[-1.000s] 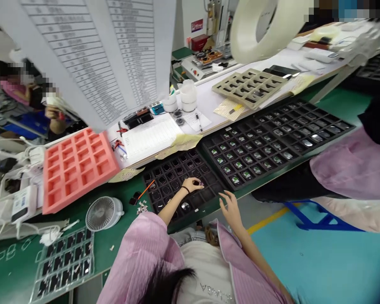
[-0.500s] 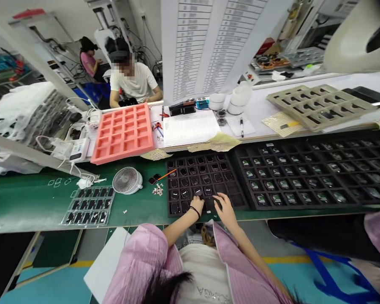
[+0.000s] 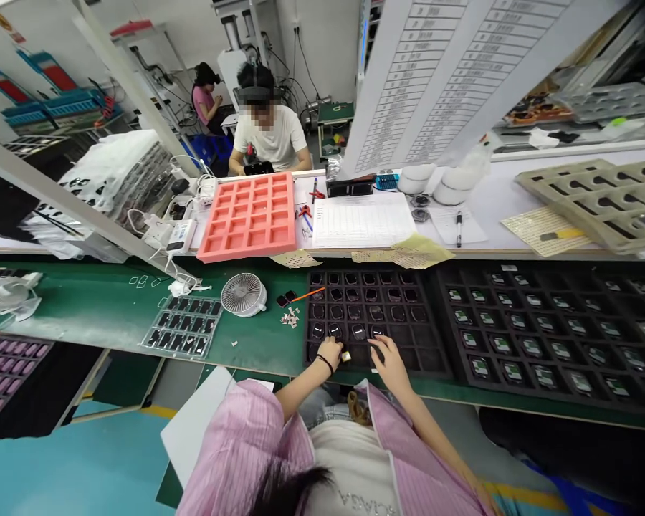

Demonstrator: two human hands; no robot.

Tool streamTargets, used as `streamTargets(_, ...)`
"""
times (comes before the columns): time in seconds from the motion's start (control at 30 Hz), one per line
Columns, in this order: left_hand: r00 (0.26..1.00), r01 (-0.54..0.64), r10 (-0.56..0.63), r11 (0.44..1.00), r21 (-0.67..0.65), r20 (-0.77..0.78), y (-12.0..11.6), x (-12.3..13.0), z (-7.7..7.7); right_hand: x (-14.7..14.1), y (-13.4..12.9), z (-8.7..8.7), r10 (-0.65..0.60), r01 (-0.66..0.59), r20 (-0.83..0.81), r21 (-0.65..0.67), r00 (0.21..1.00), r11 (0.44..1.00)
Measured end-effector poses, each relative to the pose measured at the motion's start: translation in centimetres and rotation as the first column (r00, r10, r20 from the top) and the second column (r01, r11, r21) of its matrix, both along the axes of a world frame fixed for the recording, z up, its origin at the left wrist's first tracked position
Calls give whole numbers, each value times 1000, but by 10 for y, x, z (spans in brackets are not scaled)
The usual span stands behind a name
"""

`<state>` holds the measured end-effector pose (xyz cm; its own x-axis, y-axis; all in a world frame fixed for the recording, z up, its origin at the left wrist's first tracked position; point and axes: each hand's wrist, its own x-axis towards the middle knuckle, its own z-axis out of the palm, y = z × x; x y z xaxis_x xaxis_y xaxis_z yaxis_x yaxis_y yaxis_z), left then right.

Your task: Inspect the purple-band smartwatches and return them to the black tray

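Note:
My left hand (image 3: 330,351) is over the near-left part of a black compartment tray (image 3: 424,345), its fingers curled together. A small pale, gold-edged piece (image 3: 346,356) shows right beside its fingertips; whether the fingers grip it I cannot tell. My right hand (image 3: 391,360) rests above the tray's near edge, fingers apart and slightly bent, with nothing visible in them. Just beyond both hands, dark square watch-like modules (image 3: 359,331) sit in the tray's compartments, some with a white mark.
Another black tray (image 3: 497,390) with green-and-silver parts adjoins on the right. Leftward are a white fan (image 3: 244,294), an orange stick (image 3: 308,294), small white pieces (image 3: 289,317) and a clear tray (image 3: 183,327). A pink tray (image 3: 250,215) lies on the shelf; a person (image 3: 271,140) sits behind.
The view has swung left, so the bench appears shifted right. My left hand has moved slightly away from my right hand, and the pale gold-edged piece now shows beside it.

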<state>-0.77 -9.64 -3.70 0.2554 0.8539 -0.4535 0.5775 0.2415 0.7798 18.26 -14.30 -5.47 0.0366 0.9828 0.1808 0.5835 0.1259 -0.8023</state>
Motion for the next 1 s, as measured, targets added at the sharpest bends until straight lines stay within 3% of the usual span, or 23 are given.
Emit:
streamTargets(0.17,966,-162,175,983,-82,191,2,-15,0,-12,13,2,147,-153,-78,-67,986,986)
streamTargets(0.3,861,-251,322,942,-222,393,4,-23,4,-23,21,16,288,-300,-150,-60,946,952)
streamTargets(0.47,682,-246,444,887,-390,581,3,-26,23,-31,30,49,333,-345,-316,18,888,938)
streamTargets(0.6,416,-171,602,788,-591,682,3,-21,39,-30,37,73,343,-335,-381,88,859,938)
streamTargets(0.67,334,-134,646,753,-644,686,4,-18,43,-27,39,83,359,-344,-390,109,848,933)
streamTargets(0.87,305,-85,653,744,-663,693,2,-11,52,-22,39,97,333,-307,-391,130,858,943)
streamTargets(1.0,281,-91,677,724,-683,680,-1,-4,61,-28,34,96,246,-197,-349,169,904,966)
